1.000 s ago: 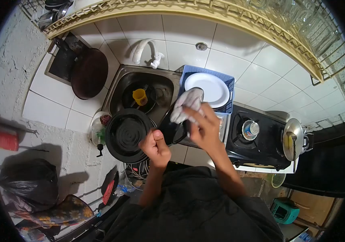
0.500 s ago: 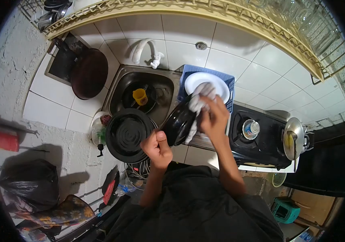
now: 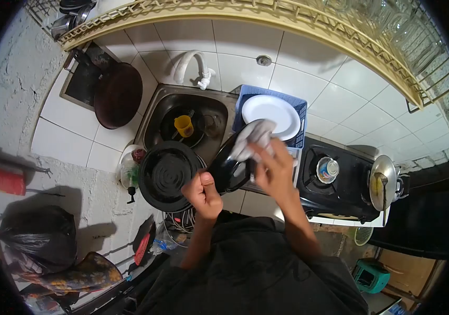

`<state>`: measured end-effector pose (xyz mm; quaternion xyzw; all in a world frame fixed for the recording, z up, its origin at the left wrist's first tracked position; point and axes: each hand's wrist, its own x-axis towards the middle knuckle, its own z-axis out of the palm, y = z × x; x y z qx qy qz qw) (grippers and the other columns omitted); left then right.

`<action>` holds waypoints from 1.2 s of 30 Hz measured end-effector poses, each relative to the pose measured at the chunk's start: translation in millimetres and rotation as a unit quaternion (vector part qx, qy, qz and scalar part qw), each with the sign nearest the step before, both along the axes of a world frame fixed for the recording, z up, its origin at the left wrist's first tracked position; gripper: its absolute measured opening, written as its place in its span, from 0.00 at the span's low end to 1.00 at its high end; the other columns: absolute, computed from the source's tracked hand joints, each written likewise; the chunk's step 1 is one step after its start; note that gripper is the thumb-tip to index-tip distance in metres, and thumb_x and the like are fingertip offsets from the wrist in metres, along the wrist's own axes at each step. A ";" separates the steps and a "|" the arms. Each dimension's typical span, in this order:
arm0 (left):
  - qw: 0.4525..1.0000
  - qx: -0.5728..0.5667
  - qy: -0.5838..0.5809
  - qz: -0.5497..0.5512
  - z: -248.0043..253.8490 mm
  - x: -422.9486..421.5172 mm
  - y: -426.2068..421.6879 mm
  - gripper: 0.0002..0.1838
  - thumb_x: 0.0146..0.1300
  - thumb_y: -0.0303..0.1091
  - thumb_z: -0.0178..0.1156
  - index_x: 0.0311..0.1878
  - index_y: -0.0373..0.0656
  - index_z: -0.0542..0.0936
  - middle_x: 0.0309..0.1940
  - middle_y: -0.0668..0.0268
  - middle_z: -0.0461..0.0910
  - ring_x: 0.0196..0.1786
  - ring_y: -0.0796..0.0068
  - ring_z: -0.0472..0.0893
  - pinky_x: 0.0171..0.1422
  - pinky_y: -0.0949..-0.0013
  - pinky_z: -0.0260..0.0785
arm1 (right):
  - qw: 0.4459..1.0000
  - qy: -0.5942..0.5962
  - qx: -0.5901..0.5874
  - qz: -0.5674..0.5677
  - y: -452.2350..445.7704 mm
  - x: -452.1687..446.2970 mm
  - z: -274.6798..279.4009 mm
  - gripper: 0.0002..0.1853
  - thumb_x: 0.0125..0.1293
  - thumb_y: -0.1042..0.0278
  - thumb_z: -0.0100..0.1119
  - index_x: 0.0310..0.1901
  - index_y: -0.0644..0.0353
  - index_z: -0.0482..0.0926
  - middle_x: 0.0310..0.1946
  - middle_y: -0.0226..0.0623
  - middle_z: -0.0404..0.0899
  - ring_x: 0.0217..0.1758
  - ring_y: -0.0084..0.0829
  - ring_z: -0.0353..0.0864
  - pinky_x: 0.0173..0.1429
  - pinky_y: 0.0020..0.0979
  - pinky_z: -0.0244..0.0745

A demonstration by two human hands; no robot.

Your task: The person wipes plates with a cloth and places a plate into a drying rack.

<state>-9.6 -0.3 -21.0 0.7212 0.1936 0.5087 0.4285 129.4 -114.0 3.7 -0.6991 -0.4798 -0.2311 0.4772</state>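
My left hand is closed in a fist, thumb uppermost, around the near left end of a glossy black pan. The fist hides the part it grips. The pan is tilted over the front edge of the sink counter. A light grey-white cloth is bunched in my right hand and lies against the pan's upper right side. My right fingers are partly blurred. Just beyond the cloth, a white plate lies in a blue plastic basket.
The steel sink holds dark cookware and a yellow cup. A round black lid-like piece stands left of my hands, beside a soap bottle. The gas stove is to the right. A wire rack hangs above.
My right hand and the cloth have moved slightly left and nearer me across the pan, uncovering more of the white plate. My left hand keeps its grip, almost still.
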 end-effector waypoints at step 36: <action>0.999 0.020 0.021 -0.020 10.6 -4.5 -7.4 0.19 0.75 0.29 0.55 0.24 0.36 0.68 0.16 0.66 0.57 0.20 0.81 0.57 0.24 0.70 0.47 | 0.991 0.130 0.038 -0.024 -11.2 7.6 -13.6 0.24 0.51 0.86 0.57 0.51 0.59 0.87 0.35 0.43 0.75 0.34 0.41 0.78 0.37 0.39 0.74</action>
